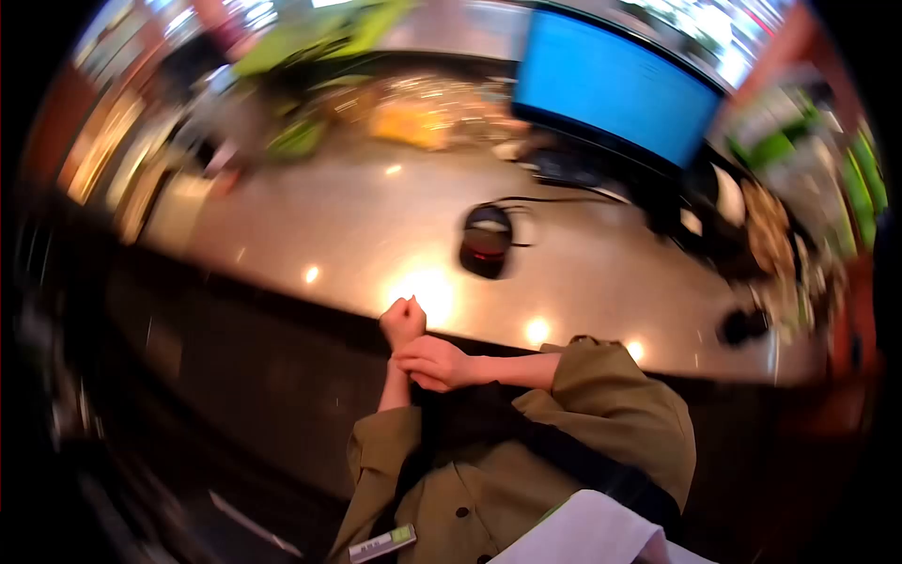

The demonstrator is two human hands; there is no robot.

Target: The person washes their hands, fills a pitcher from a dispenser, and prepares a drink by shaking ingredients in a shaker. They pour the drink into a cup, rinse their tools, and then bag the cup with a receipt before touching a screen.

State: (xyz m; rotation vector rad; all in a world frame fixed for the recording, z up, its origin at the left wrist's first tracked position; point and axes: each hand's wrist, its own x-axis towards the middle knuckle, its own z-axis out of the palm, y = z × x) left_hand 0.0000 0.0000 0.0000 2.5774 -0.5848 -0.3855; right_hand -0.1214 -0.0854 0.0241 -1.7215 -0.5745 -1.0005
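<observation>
Before a glossy beige counter (348,221), the bare right hand (437,363) is pressing its fingers around the left wrist (395,365), perhaps steadying it; the left hand (403,321) is balling up. Beyond, a corded, red-lit black device (486,244) is resting, seemingly within reach.

What looks like a computer mouse (486,242), smeared by blur, lies flat on the near side of the monitor (615,85), off to its left. It's dark and rounded, with a small red glow and a thin black cable (550,198) trailing toward that monitor.
</observation>
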